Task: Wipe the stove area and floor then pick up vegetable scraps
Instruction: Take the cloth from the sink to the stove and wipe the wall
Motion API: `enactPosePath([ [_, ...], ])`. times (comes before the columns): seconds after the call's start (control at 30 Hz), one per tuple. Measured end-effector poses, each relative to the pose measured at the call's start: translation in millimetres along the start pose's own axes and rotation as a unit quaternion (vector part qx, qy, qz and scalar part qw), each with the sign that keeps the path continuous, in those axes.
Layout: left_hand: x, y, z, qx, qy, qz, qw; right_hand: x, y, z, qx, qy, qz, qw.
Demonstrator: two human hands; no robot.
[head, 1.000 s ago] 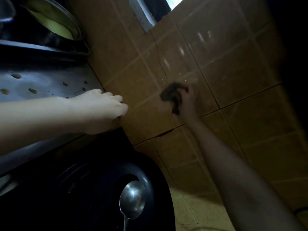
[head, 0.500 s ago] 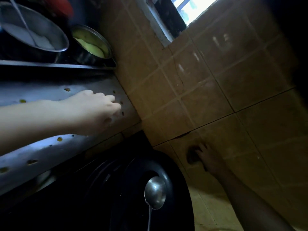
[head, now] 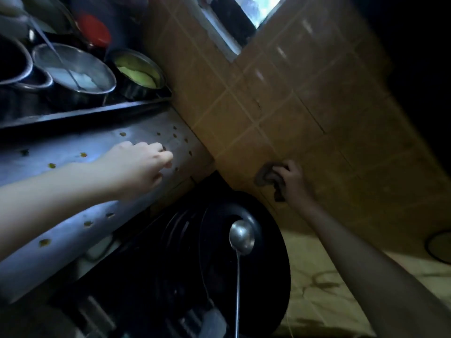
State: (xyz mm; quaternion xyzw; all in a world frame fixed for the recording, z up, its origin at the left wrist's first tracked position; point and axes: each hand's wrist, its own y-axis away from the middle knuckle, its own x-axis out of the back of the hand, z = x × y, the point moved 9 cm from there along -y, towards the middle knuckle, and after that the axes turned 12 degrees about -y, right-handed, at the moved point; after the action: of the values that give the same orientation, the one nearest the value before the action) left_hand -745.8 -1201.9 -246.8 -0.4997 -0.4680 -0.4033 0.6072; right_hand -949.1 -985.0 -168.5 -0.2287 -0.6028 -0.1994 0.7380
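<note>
My right hand (head: 294,179) grips a dark crumpled cloth (head: 268,178) and presses it flat against the brown tiled wall (head: 305,113) just right of the stove. My left hand (head: 139,164) rests knuckles-up on the steel splash panel (head: 61,147) behind the stove, fingers curled with nothing visible in them. The panel is dotted with several small yellowish food spots (head: 51,165). Below lies a dark round pan (head: 268,276) on the stove with a steel ladle (head: 240,236) in it.
A shelf (head: 73,115) above the panel carries steel pots, one with white liquid (head: 75,74), one with yellow-green food (head: 138,71), and a red-lidded jar (head: 95,32). A window (head: 244,15) sits at top. Pale counter (head: 317,289) lies lower right, with a round rim (head: 439,245).
My right hand swept the cloth down the wall tiles, then back up a little. The view shifted, showing more of the shelf. My left hand stayed on the steel panel.
</note>
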Motion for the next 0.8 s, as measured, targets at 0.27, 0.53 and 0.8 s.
enactPosePath([
  [0.27,42,26,21,-0.046,0.028,-0.012,0.998,35,83,-18,-0.107,-0.021,0.013,0.994],
  [0.53,63,25,111,-0.16,0.044,-0.007,0.986,62,184,-28,-0.187,-0.071,0.047,0.979],
  [0.8,71,34,203,-0.261,0.048,-0.035,0.964,66,293,-8,-0.31,-0.097,0.055,0.944],
])
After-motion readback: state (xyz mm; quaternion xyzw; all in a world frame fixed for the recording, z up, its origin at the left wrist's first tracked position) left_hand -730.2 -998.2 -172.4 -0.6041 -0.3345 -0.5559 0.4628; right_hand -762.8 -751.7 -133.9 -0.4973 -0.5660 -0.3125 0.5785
